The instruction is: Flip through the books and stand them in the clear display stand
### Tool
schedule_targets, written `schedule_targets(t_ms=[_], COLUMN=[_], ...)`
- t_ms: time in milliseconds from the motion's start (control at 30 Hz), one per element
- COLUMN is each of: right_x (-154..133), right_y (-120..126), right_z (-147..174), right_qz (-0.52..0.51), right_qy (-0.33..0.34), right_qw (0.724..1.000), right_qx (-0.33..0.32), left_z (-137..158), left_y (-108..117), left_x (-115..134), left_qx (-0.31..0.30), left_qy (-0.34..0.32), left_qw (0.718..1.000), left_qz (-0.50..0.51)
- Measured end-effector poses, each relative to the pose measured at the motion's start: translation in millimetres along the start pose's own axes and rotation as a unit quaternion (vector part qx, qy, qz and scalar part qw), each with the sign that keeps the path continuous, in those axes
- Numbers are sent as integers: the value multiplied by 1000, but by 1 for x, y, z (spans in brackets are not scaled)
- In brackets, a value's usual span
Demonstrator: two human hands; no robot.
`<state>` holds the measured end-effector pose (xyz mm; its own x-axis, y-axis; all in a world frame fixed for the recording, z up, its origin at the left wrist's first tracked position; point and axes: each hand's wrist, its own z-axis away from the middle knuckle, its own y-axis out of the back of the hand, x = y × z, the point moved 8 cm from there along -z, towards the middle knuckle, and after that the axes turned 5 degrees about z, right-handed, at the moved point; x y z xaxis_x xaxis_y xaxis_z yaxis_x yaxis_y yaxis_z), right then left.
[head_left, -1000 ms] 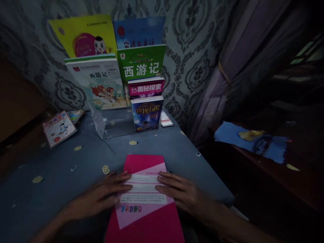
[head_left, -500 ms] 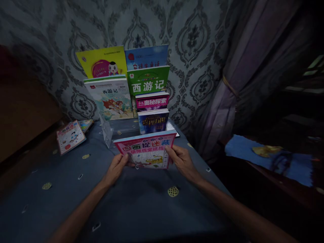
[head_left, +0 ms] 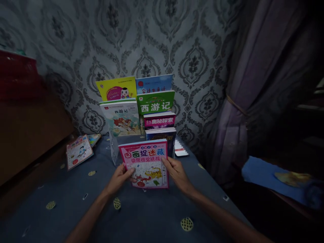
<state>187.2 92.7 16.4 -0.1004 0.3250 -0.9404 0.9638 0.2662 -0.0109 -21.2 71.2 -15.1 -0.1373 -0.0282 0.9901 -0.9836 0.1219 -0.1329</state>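
Observation:
Between my two hands a pink picture book (head_left: 145,165) is held nearly upright, its cover with a yellow tiger and a red fox facing me. My left hand (head_left: 120,177) grips its left edge, thumb on the cover. On the right edge, my right hand (head_left: 178,173) pinches it the same way. Right behind it stands a clear acrylic book stand (head_left: 114,153) with books in tiers: a yellow book (head_left: 111,88), a white-and-green book (head_left: 121,118), a blue book (head_left: 154,82), a green book (head_left: 157,103), a magenta book (head_left: 159,121) and a dark blue book (head_left: 162,135), partly hidden.
At the left, another picture book (head_left: 79,152) lies over a second one on the blue tablecloth (head_left: 83,212). A phone (head_left: 181,150) rests right of the stand. Patterned wallpaper (head_left: 141,40) rises behind; a tied curtain (head_left: 235,101) and a blue cloth (head_left: 260,173) are at the right.
The camera view has shifted, so the stand and books appear lower and further right. The held picture book has tipped more upright, showing more of its cover. Both hands still hold it.

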Motion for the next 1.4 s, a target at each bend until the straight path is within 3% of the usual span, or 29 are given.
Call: schedule_targets(t_ms=[167, 267, 367, 467, 600, 733, 900, 1067, 1267, 1400], right_x=[-13, -45, -103, -157, -181, -176, -167, -147, -125, -117], right_y=[-20, -28, -26, -33, -51, -59, -59, -60, -68, -71], right_z=[-15, -41, -81, -120, -167, -192, -200, -201, -205, -208], right_qz=[96, 192, 255, 332, 454, 505, 488, 327, 188, 130], right_qy=[37, 95, 209, 316, 325, 303, 251, 149, 70, 62], right_qw=[992, 972, 944, 888, 828, 807, 836, 930, 973, 984], right_qx=[-71, -97, -23, 46, 45, 32, 7, -82, -118, -101], left_z=[1, 8, 18, 28, 35, 33, 17, 4, 3, 4], left_y=[26, 51, 83, 119, 163, 189, 190, 187, 174, 181], left_x=[11, 26, 47, 75, 124, 185, 246, 287, 312, 309], left_qx=[25, 65, 124, 185, 239, 267, 267, 277, 255, 308], left_qy=[7, -7, -38, -86, -170, -305, -399, -477, -548, -532], left_qw=[1000, 998, 991, 978, 953, 909, 872, 829, 790, 780], left_qz=[9, 8, 17, 37, 71, 99, 94, 97, 104, 115])
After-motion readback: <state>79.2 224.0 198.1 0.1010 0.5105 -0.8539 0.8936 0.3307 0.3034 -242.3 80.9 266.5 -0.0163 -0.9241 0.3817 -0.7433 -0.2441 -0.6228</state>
